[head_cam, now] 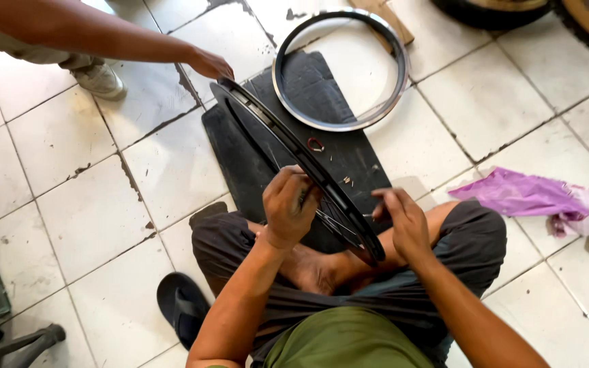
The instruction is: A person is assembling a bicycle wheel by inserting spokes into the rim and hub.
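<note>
A black wheel rim (267,123) stands on edge between my knees, tilted, running from the far left down to my lap. My left hand (288,204) is closed over the rim's near part, fingers curled around its edge and spokes. On the rim's right side, my right hand (400,218) pinches a thin spoke or small part. Another person's hand (209,65) touches the rim's far end from the upper left. I sit cross-legged on the tiled floor.
A shiny silver rim (390,95) lies flat, half on a black rubber mat (349,157) holding small loose parts. Crumpled purple plastic (533,197) lies at right, a black sandal (182,307) at lower left, tyres (492,10) at top right, the other person's shoe (100,80) at top left.
</note>
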